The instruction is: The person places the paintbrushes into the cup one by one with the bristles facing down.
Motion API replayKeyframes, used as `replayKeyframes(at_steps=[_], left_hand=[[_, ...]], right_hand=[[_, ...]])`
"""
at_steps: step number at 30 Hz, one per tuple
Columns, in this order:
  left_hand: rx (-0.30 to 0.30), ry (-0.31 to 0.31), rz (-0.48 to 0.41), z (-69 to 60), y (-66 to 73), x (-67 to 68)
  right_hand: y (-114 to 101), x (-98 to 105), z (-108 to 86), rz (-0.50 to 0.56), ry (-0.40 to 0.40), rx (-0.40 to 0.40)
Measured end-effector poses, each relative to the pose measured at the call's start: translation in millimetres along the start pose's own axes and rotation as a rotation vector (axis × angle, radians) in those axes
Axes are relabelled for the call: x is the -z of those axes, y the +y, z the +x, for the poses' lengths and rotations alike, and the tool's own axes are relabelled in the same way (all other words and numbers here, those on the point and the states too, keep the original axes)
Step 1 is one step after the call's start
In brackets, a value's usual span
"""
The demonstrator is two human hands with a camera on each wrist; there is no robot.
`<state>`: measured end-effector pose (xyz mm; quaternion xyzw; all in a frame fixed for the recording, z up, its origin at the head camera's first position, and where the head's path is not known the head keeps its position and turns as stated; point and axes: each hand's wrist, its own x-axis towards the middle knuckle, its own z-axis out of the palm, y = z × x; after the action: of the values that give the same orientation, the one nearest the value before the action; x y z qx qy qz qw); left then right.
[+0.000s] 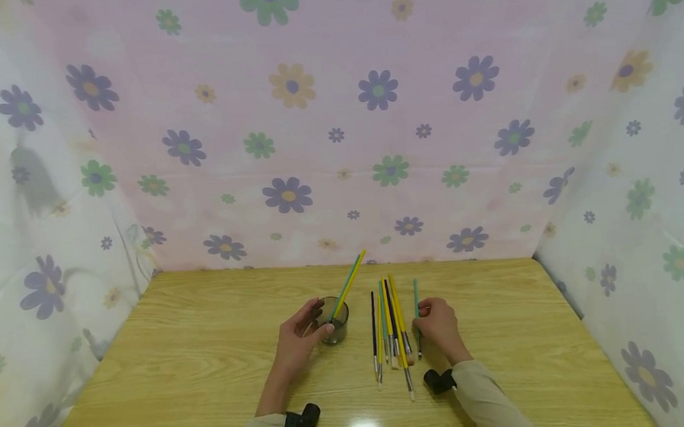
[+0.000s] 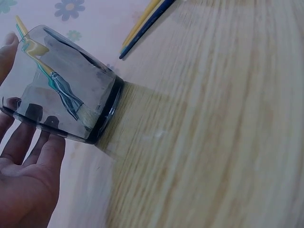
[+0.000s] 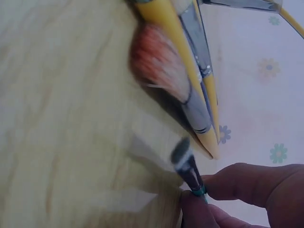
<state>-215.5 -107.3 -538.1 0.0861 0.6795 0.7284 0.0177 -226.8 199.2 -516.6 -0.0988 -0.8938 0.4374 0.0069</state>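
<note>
With fingers and thumb around its side, my left hand [image 1: 296,344] holds a smoky see-through cup [image 1: 340,334] on the table. Two paintbrushes, one yellow and one teal [image 1: 347,286], lean in it, handles up. Their bristles [image 2: 87,116] rest near the cup's bottom in the left wrist view. My right hand [image 1: 442,327] pinches a thin teal paintbrush [image 1: 416,293] between thumb and fingers; its small dark bristle head [image 3: 180,153] points out past the fingertips in the right wrist view. Between the hands lie several paintbrushes [image 1: 394,309], yellow, dark and teal, handles pointing away.
A light wood-grain table [image 1: 197,362] carries everything. Flowered cloth [image 1: 334,108] hangs behind it and on both sides. A brush with reddish bristles [image 3: 156,59] lies closest to the right hand. Dark cameras sit on both wrists.
</note>
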Motion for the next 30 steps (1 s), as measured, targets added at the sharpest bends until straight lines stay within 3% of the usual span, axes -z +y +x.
replayKeyframes(at_steps=[8,17,26,30], left_hand=[[0.004,-0.008,-0.008,-1.1,-1.3,-0.2],[-0.011,0.003,-0.005,1.3,-3.4,1.0],[-0.009,-0.010,-0.014,1.3,-2.1,1.0],[-0.004,-0.003,-0.014,0.4,-1.7,0.5]], right_hand=[[1,6,3.3,0.086,-0.022,-0.061],[12,12,9.7,0.360,-0.108,-0.128],[15,11,1.1,0.487,-0.219,-0.076],[12,9,-4.5,0.592,-0.266,-0.036]])
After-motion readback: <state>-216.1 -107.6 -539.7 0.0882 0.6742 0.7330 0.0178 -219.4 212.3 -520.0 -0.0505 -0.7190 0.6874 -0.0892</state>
